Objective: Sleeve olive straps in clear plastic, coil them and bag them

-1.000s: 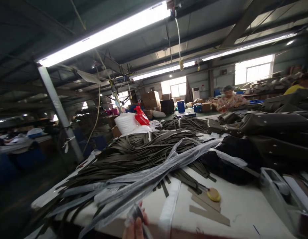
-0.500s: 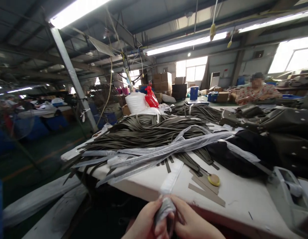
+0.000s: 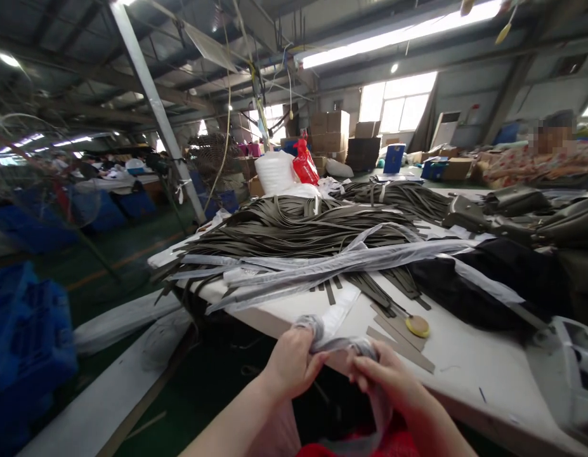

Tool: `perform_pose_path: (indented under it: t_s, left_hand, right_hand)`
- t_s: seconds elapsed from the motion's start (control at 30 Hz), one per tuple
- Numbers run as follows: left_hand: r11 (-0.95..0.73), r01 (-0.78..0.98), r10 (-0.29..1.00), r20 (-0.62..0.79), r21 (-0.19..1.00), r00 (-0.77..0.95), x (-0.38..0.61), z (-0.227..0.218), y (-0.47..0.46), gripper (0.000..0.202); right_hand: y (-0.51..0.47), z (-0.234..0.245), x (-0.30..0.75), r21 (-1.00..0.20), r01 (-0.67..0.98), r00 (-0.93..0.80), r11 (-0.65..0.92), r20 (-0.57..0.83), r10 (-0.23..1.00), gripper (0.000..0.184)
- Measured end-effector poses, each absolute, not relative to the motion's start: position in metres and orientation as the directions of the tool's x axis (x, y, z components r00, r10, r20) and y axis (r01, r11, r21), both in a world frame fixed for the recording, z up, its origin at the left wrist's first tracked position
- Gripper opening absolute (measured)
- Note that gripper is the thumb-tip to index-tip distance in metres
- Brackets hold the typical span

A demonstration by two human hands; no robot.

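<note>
1. While both are closed tight, the left hand and the right hand each grip one end of a scrunched plastic strip.
2. The plastic strip is stretched between the hands, at the near edge of the white table.
3. A big pile of dark straps lies on the table behind it.
4. A yellow disc sits near the right hand.

Two hands, one strip (grey, crumpled).
</note>
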State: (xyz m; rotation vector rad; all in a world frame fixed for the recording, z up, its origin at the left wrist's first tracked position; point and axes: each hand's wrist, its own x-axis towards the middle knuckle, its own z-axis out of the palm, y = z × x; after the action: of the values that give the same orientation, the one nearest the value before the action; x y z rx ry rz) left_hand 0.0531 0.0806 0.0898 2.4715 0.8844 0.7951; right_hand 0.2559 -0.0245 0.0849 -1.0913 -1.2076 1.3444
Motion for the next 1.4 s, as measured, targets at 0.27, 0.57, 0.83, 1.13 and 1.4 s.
perform_pose_path:
  t_s: [0.27,0.57,0.83,1.13,1.4]
  left_hand:
    - [0.258,0.14,0.586,-0.27,0.956,0.764,0.065,0.1,0.057,0.069]
    - [0.61,-0.32,0.566,-0.116,0.725,0.816,0.055,0.149,0.07,0.053]
    - [-0.318,-0.197,0.88,0.366,0.927,0.303,0.053,0.139,0.094,0.043]
    - [-0.569,0.322,0.72,0.269,0.756,0.64,0.061,0.09,0.059,0.049]
    - [0.449,0.034,0.607,-0.332,0.893,0.722,0.057,0.101,0.069,0.071]
  right_hand:
    - [-0.014,0.065,0.279,-0.875,0.456,0.028,0.163,0.197,0.98,0.051]
    - [-0.009,0.038,0.232,-0.956,0.291,-0.069,0.02,-0.001,0.998,0.031]
    - [-0.032,0.062,0.221,-0.982,0.056,-0.467,-0.182,-0.187,0.864,0.038]
    - [-0.034,0.09,0.284,-0.994,0.107,-0.18,-0.04,-0.059,0.982,0.045]
    - [-0.012,0.076,0.294,-0.808,0.587,-0.052,0.06,0.037,0.998,0.036]
